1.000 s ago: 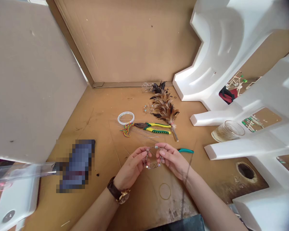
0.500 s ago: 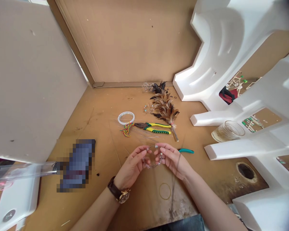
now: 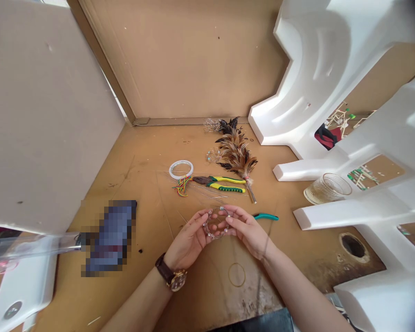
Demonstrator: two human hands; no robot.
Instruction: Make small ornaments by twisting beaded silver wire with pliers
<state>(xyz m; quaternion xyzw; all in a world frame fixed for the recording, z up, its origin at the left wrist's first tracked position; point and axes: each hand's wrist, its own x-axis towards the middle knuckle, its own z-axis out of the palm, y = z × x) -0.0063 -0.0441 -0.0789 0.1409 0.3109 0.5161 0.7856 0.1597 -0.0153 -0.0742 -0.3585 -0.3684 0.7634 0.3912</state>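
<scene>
At six o'clock in my feed, the left hand [image 3: 188,237] and right hand [image 3: 252,231] pinch a beaded wire ring [image 3: 210,235], fingers [image 3: 238,224] nearly closed. I'd call this shaping or checking; next calls for light pressure.

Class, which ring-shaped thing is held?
The pale-beaded wire loop, between the left hand and right hand; the thick white ring and thin yellow ring lie on the brown tabletop.

Small craft workshop by the look of it; can't tell if it's inside a home. Evidence: beaded wire ring [image 3: 210,235] at near side, combination pliers [image 3: 228,188], loose wires [image 3: 218,197], multicolored cords [image 3: 183,186] on stained brown counter [image 3: 152,143], cardboard panel [image 3: 186,60] along far edge.
</scene>
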